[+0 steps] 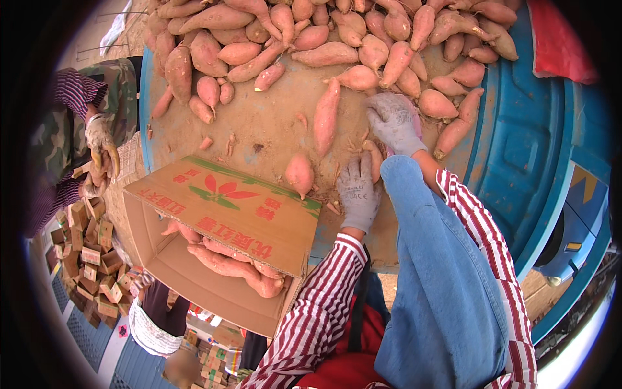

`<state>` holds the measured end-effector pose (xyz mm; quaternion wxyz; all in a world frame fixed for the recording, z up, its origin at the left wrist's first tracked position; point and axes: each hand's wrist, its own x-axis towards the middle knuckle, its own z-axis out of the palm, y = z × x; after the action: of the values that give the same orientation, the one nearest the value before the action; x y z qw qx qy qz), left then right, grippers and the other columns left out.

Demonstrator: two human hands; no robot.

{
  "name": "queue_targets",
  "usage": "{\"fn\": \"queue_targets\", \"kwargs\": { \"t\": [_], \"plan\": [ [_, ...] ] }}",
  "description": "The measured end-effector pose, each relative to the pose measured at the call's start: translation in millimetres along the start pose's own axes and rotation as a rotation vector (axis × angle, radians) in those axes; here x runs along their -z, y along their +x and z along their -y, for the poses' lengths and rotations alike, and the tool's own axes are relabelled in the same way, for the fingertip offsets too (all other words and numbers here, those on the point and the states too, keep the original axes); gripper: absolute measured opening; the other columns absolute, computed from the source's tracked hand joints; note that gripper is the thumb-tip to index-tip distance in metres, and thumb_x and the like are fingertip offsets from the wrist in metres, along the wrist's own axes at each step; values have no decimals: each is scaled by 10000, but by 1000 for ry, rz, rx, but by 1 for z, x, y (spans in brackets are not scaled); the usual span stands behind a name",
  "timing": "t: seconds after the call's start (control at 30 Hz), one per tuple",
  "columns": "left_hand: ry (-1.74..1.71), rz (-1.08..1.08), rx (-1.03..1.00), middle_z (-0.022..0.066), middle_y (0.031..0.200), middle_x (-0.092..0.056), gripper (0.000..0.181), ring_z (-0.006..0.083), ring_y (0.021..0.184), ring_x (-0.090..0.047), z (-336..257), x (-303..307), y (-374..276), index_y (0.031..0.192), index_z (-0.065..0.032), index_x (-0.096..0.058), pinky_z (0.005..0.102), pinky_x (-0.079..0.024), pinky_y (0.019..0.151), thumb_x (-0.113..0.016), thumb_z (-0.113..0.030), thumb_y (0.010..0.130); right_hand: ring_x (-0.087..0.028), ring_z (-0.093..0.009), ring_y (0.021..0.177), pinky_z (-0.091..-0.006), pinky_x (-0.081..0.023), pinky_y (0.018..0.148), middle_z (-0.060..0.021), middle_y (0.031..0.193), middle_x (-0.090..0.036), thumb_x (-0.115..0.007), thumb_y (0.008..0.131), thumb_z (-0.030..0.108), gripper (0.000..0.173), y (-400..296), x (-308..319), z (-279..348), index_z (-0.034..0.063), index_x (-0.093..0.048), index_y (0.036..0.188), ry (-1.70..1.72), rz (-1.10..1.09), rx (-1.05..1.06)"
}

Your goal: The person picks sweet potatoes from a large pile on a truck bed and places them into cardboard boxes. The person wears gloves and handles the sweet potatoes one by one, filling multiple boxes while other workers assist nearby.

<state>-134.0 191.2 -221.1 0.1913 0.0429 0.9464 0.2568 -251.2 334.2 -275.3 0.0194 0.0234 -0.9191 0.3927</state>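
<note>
My left hand (pixel 359 192), in a grey work glove, lies palm down on the dusty truck bed (pixel 262 121), its fingers beside a small curved sweet potato (pixel 373 158). Farther forward and to the right, my right hand (pixel 396 121), gloved alike, has its fingers curled near the edge of the heap; whether it grips anything is hidden. Something pink shows along its right side. Two loose sweet potatoes, a long one (pixel 326 116) and a rounder one (pixel 299 174), lie left of my hands. A printed cardboard box (pixel 228 214) at the lower left holds several sweet potatoes (pixel 238 265).
A large heap of sweet potatoes (pixel 330 53) spans the far side. The blue truck side wall (pixel 515 146) is at the right, with red cloth (pixel 559 44) above. My denim-covered knee (pixel 432 253) is beside my right arm. A co-worker's gloved hands (pixel 102 146) are at the left.
</note>
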Motion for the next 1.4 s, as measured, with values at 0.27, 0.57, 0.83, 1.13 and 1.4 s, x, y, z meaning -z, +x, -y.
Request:
{"fn": "queue_targets", "kwargs": {
  "t": [0.27,0.57,0.83,1.13,1.4],
  "plan": [
    [-110,-360,95,258,1362,-503,630,424,1270,-478,11,51,85,1343,24,-496,485,-380,1077,-731,-212,809,-634,-330,971,-452,-466,903,-113,981,-686,-637,837,142,155,-1,2,-4,93,-699,971,33,-35,2],
    [-382,-386,377,308,1337,-523,696,411,1262,-500,40,28,105,1343,99,-462,450,-393,1074,-731,-270,818,-638,-326,991,-451,-464,935,-114,997,-694,-625,854,131,180,2,2,3,108,-704,1015,71,-31,12],
    [-1812,-118,523,100,1166,-620,377,215,1046,-611,21,26,61,1249,-38,-544,349,-522,894,-513,-308,988,-628,-330,1037,-437,-474,955,-126,1050,-691,-584,859,75,221,2,5,-1,91,-696,1049,92,-35,-24],
    [-1931,142,625,144,1100,-636,659,273,934,-641,-50,179,-51,1321,-40,-506,380,-547,790,-577,-538,896,-645,-312,1010,-408,-491,926,-126,1041,-696,-575,888,100,198,4,12,3,77,-702,1038,86,-1,-18],
    [-1925,-426,510,158,1202,-615,681,267,1019,-636,13,271,-146,1386,-34,-474,365,-532,875,-578,-518,920,-629,-301,1062,-387,-474,965,-114,1089,-689,-550,907,106,233,3,15,12,75,-696,1087,-9,80,-69]
  ]
}}
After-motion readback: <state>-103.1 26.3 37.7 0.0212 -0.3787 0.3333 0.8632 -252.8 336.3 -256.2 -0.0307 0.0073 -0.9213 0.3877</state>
